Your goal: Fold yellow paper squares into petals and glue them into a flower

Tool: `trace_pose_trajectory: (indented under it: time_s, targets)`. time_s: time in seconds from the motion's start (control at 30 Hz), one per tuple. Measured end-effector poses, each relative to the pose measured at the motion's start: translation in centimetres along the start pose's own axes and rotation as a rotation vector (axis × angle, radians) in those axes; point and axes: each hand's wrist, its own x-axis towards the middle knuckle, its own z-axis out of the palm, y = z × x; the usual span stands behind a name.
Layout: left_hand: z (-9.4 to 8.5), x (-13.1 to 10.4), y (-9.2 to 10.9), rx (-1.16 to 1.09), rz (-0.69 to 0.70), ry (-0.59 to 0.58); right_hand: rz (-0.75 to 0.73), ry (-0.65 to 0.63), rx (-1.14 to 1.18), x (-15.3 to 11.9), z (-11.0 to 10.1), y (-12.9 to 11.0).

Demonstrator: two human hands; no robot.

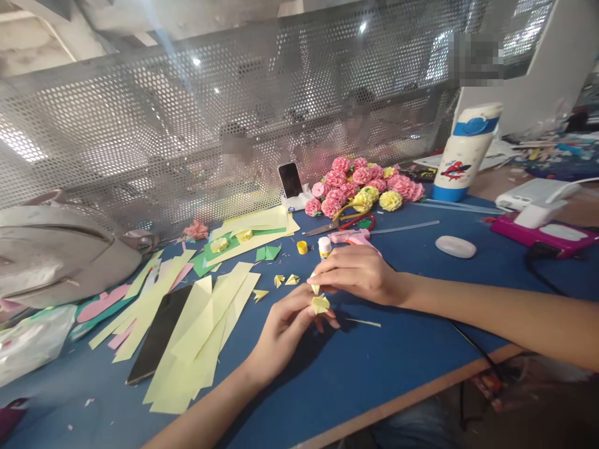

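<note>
My left hand pinches a small pale yellow paper flower above the blue table. Just over it, my right hand is closed on a small folded yellow paper piece; the fingers partly cover it. The two paper parts are very close, and I cannot tell if they touch. Several folded yellow paper pieces lie left of my hands. Behind my right hand stand a small white glue bottle and its yellow cap.
Yellow paper strips and a dark phone lie on the left. Pink and yellow paper flowers, scissors and a pink glue gun are at the back. A bottle and a magenta power strip stand right.
</note>
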Motion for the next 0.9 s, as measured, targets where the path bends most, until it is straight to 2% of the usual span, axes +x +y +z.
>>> trace_pose_trajectory:
  time_s: [0.13, 0.23, 0.4, 0.47, 0.7, 0.9]
  targets:
    - [0.0, 0.0, -0.4, 0.022, 0.001, 0.059, -0.019, -0.008, 0.092, 0.0, 0.3, -0.2]
    - [0.0, -0.2, -0.5, 0.098, 0.047, 0.136, 0.039, -0.006, 0.151, 0.2, 0.5, -0.7]
    - [0.0, -0.4, -0.3, 0.245, 0.154, 0.190, 0.446, 0.007, 0.421, 0.5, 0.9, -1.7]
    - [0.1, -0.5, -0.3, 0.284, 0.178, 0.180, 0.522, -0.003, 0.461, 0.5, 1.1, -1.8]
    - [0.2, -0.4, -0.7, 0.337, 0.187, 0.114, 0.564, -0.005, 0.467, 0.6, 1.4, -1.7]
    - [0.3, -0.5, -0.8, 0.346, 0.210, 0.133, 0.459, 0.041, 0.456, 0.5, 1.3, -1.8]
